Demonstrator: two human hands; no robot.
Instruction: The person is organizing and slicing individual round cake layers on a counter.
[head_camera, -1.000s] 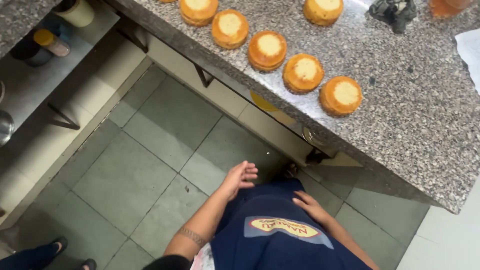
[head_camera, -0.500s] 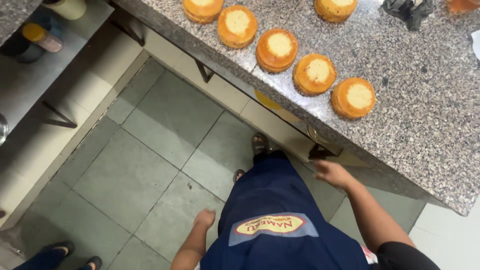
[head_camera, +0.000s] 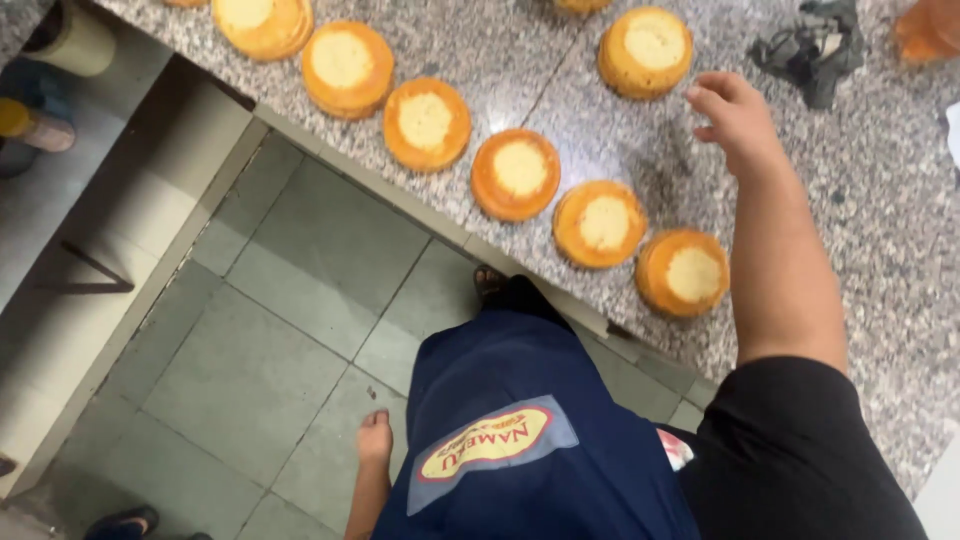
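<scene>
My right hand (head_camera: 735, 115) reaches out over the speckled granite counter (head_camera: 880, 250), fingers apart and holding nothing. It hovers just right of a round orange stack with a pale top (head_camera: 645, 50). A row of several similar orange rounds (head_camera: 520, 172) runs along the counter's near edge. My left hand (head_camera: 374, 437) hangs down beside my dark blue apron (head_camera: 520, 430), fingers loosely together, holding nothing.
A crumpled dark cloth (head_camera: 810, 45) lies on the counter beyond my right hand. An orange object (head_camera: 925, 28) sits at the far right corner. Grey floor tiles (head_camera: 260, 350) lie below. A low shelf (head_camera: 80, 230) with containers stands at left. Another person's shoe (head_camera: 120, 522) shows at the bottom left.
My right hand rose from beside the apron, below the counter edge, to above the counter. My left hand dropped lower at my side. The view shifted closer to the counter.
</scene>
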